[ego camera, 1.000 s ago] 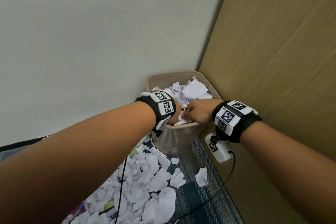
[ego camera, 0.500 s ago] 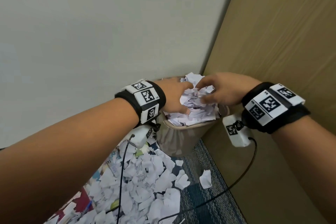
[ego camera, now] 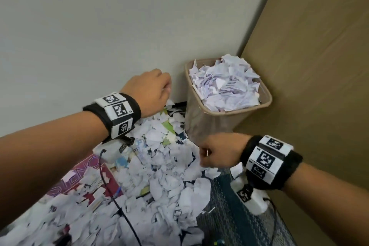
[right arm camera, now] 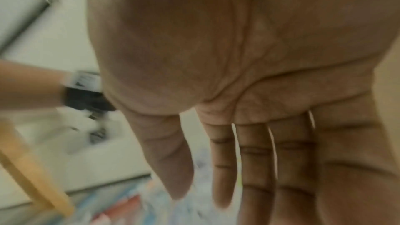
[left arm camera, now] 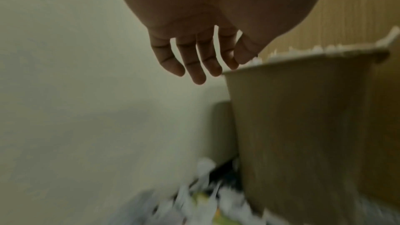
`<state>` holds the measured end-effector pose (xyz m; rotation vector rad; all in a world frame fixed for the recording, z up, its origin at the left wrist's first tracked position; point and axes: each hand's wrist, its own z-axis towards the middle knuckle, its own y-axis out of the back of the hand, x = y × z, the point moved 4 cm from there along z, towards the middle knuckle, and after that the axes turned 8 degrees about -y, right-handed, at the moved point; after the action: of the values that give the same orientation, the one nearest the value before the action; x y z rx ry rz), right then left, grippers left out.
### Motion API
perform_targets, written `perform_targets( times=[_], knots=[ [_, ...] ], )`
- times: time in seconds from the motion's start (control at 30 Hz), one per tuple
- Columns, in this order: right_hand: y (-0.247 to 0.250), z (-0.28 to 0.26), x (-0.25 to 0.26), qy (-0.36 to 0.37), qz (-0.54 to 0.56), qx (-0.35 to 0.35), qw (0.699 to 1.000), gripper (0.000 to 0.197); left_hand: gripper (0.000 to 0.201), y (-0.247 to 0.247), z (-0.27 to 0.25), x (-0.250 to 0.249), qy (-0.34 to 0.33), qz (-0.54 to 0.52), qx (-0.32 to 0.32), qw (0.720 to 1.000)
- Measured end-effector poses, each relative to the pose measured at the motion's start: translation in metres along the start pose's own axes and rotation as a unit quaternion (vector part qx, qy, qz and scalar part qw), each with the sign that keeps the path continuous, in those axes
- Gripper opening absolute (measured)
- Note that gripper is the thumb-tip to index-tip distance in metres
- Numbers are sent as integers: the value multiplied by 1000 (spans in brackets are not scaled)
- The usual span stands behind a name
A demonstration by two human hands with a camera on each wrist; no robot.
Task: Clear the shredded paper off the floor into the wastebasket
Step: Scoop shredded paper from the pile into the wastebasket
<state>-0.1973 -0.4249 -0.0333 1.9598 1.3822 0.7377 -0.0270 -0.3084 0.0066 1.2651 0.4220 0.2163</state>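
A beige wastebasket [ego camera: 215,126] stands in the corner, heaped to the rim with torn white paper [ego camera: 225,86]. A wide pile of shredded paper [ego camera: 171,168] covers the floor in front of it and to its left. My left hand [ego camera: 151,90] hovers over the far end of the pile, left of the basket; the left wrist view shows its fingers [left arm camera: 194,64] straight and empty beside the wastebasket [left arm camera: 303,126]. My right hand [ego camera: 217,152] is low in front of the basket, above the pile's right edge, and the right wrist view shows its fingers [right arm camera: 257,160] extended, holding nothing.
A pale wall [ego camera: 99,26] runs behind, and a wooden panel [ego camera: 309,66] closes the right side. A pink magazine [ego camera: 83,181] lies partly under the scraps. Black cables [ego camera: 123,213] cross the pile. Blue-grey carpet [ego camera: 229,205] shows at the right.
Both hands have left the top of the wastebasket and come down and back toward the floor pile, the left one moving left of the basket. The paper stays heaped in the basket.
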Motion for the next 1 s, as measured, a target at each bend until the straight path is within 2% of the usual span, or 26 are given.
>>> perform_targets(
  times=[0.1,0.17,0.2,0.27,0.37,0.43,0.5,0.53,0.6,0.7,0.8,0.9,1.0],
  knots=[
    [-53,37,-40,-97,3,28,995,34,22,-40,-52,25,17,80,132,988],
    [-87,57,-73,-212,-5,14,977,69,27,-66,-94,50,51,115,222,967],
    [-105,65,-87,-270,26,16,962,85,30,-78,-115,64,73,119,255,957],
    [-141,76,-93,-345,145,34,927,111,35,-98,-156,98,130,119,292,940],
    [-168,86,-57,-370,239,27,898,117,52,-120,-207,141,209,78,314,923],
    [-161,86,-17,-343,233,7,910,115,69,-128,-234,158,250,38,313,915],
    [-152,92,23,-269,195,-2,943,106,83,-134,-253,163,281,12,303,911],
    [-149,95,41,-229,181,7,956,102,86,-136,-259,160,289,12,308,907],
    [-147,99,71,-162,184,21,969,107,88,-144,-269,148,292,6,328,898],
    [-138,100,96,-83,192,53,976,106,84,-148,-271,129,269,-27,337,902],
    [-109,90,104,-3,120,75,990,94,77,-142,-270,115,224,-73,327,915],
    [-87,93,100,15,1,55,998,92,71,-136,-275,99,170,-113,292,934],
    [-82,108,103,-1,-23,-1,1000,93,68,-127,-282,86,141,-64,266,951]
  ],
)
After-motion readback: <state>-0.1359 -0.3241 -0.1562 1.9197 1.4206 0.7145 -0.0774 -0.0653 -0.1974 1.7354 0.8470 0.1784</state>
